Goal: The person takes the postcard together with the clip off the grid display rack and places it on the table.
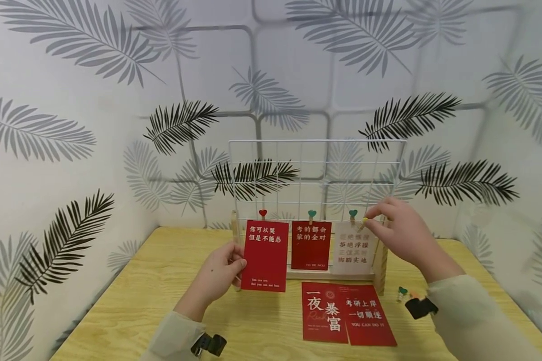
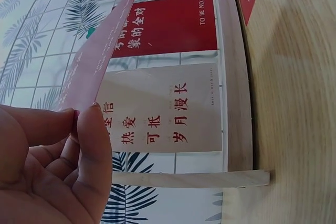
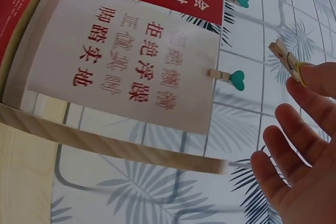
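While left hand [image 1: 219,271] holds red card [image 1: 265,260] | right hand [image 1: 402,231] pinches clip [image 3: 284,58]

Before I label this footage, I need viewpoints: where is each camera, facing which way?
Head: on the head, facing forward and down at the wire rack; left hand, right hand and sleeves show.
Left wrist: worn there, facing the held card and wire rack; left hand shows.
Right wrist: worn there, facing the clothespin and wire rack; right hand shows.
Wrist views share the middle red card.
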A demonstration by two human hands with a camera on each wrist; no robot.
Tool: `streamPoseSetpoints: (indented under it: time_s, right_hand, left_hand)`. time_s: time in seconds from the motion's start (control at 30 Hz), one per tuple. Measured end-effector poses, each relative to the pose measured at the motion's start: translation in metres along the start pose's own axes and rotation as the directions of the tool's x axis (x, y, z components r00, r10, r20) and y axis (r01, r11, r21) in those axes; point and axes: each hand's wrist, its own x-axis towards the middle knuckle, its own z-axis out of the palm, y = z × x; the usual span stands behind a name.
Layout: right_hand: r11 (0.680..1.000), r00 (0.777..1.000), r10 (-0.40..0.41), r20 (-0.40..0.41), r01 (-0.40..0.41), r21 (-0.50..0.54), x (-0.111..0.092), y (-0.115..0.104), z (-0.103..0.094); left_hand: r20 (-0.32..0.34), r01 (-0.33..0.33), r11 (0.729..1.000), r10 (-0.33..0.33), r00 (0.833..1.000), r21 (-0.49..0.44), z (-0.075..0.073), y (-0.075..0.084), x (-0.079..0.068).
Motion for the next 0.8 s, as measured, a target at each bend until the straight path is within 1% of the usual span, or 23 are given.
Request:
streamPoseSetpoints:
  time_s: [0.1,0.33,0.47,0.57,0.67,0.8]
  right_hand:
    - [1.000,1.000,0.017,-0.002,-0.017,0.009,-0.007,0.007,0.002]
    - [0.995,0.997,0.079,0.015,-0.079,0.061,-0.024,0.026,0.011]
    - [0.989,0.994,0.105,0.022,-0.107,0.097,-0.035,0.035,0.015]
    - [0.986,0.992,0.124,0.023,-0.126,0.106,-0.043,0.043,0.016]
    - [0.980,0.985,0.167,0.044,-0.171,0.104,-0.052,0.051,0.014]
    - [0.966,0.970,0.227,0.089,-0.236,0.105,-0.062,0.062,0.014]
  left_hand:
    - [0.015,0.008,1.000,-0.007,1.000,-0.015,0.001,-0.003,0.000]
    - [0.083,0.041,0.998,-0.037,0.996,-0.056,0.007,-0.013,-0.003]
    - [0.117,0.060,0.997,-0.053,0.992,-0.055,0.010,-0.019,-0.004]
    - [0.148,0.066,0.997,-0.058,0.987,-0.049,0.011,-0.023,-0.005]
    - [0.175,0.068,0.997,-0.060,0.983,-0.042,0.013,-0.026,-0.007]
    - [0.199,0.082,0.996,-0.074,0.977,-0.028,0.016,-0.029,-0.008]
